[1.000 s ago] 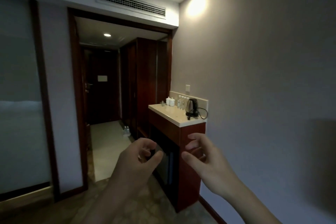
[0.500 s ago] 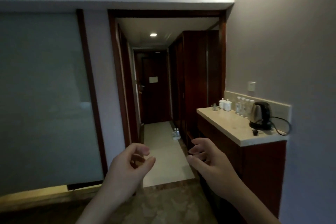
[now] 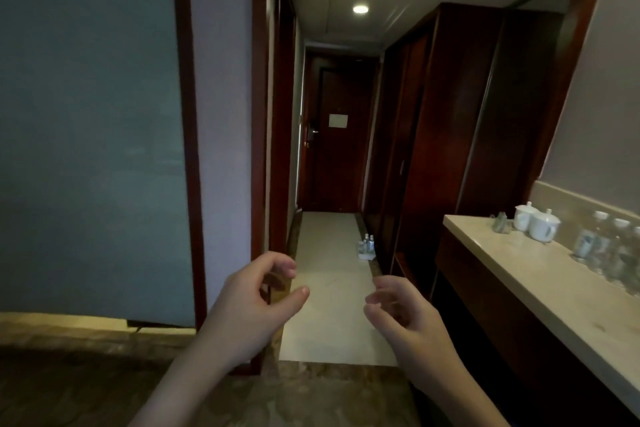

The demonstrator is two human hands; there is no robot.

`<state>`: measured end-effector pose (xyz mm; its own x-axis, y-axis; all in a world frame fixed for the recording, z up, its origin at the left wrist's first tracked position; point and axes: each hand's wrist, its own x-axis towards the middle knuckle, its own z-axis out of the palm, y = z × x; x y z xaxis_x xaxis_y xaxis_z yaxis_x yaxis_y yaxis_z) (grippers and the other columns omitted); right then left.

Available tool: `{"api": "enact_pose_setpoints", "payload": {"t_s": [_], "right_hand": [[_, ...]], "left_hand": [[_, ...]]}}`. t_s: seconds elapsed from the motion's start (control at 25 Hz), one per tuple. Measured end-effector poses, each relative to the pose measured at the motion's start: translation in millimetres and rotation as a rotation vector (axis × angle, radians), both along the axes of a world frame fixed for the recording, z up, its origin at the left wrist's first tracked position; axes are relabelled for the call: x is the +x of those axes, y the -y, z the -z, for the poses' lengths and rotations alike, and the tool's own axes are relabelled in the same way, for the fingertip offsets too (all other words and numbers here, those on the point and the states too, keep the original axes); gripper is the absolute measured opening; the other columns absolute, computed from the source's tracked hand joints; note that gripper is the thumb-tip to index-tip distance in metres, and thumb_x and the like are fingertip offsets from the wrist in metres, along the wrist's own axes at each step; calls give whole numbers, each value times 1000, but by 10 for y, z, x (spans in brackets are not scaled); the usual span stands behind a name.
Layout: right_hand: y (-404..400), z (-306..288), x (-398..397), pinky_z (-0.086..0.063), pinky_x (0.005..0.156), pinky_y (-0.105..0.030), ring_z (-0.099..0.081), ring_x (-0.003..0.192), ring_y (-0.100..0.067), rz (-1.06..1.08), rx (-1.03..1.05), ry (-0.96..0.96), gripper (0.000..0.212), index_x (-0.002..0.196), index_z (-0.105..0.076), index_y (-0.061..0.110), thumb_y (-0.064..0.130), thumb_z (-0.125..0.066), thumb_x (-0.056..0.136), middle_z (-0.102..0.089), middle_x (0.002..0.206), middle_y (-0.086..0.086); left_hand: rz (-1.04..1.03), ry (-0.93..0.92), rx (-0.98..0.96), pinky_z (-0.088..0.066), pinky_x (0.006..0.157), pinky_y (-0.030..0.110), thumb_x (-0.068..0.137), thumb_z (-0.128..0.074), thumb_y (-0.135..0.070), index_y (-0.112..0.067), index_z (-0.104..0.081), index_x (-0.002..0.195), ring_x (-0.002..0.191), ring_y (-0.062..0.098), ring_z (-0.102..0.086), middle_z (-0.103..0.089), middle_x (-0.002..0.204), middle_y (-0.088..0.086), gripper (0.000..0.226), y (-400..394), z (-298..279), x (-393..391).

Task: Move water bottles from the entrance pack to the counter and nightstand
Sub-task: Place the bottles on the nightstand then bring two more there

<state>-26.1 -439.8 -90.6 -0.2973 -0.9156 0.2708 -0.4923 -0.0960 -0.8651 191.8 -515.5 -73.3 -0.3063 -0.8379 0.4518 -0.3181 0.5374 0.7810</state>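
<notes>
The pack of water bottles (image 3: 367, 247) stands on the pale hallway floor by the dark wardrobe, far ahead of both hands. A beige stone counter (image 3: 512, 274) runs along the right wall, with several clear water bottles (image 3: 604, 246) standing on it near the wall. My left hand (image 3: 258, 305) is raised in front of me, its fingers loosely curled and holding nothing. At the same height, my right hand (image 3: 403, 319) is also loosely curled and empty. No nightstand is in view.
Two white lidded cups (image 3: 535, 222) sit at the counter's far end. A dark wooden wardrobe (image 3: 450, 135) lines the hallway's right side, and the entrance door (image 3: 337, 135) closes its far end. A wooden door frame (image 3: 259, 149) and a frosted glass panel (image 3: 86, 132) stand on the left.
The view has moved forward and turned toward the hallway; the counter has slid to the right edge and the kettle has left the frame. Both hands stay raised and empty.
</notes>
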Motion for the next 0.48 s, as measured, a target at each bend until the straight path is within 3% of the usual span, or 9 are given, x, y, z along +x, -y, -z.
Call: {"api": "enact_pose_setpoints", "payload": {"t_s": [0.2, 0.32, 0.48], "right_hand": [[1289, -189, -780, -53, 71, -18, -64, 93, -5, 110, 12, 20, 31, 116, -55, 36, 35, -69, 88, -66, 105, 11], [1979, -166, -1355, -58, 81, -29, -65, 96, -10, 168, -19, 24, 32, 117, -55, 36, 34, -68, 88, -66, 106, 7], [3135, -55, -2131, -58, 82, -31, -65, 97, -11, 203, -85, 32, 33, 117, -54, 37, 34, -69, 88, -66, 106, 9]], "left_hand": [[137, 50, -15, -57, 78, 29, 79, -70, -42, -44, -60, 104, 92, -3, -60, -64, 99, -22, 28, 1559, -220, -927], [161, 59, -25, -57, 76, 32, 77, -73, -38, -43, -62, 100, 89, -2, -61, -64, 96, -26, 26, 2433, -133, -1497], [171, 47, -59, -56, 75, 30, 77, -73, -37, -42, -62, 101, 91, -3, -60, -63, 97, -27, 27, 3612, 28, -2280]]}}
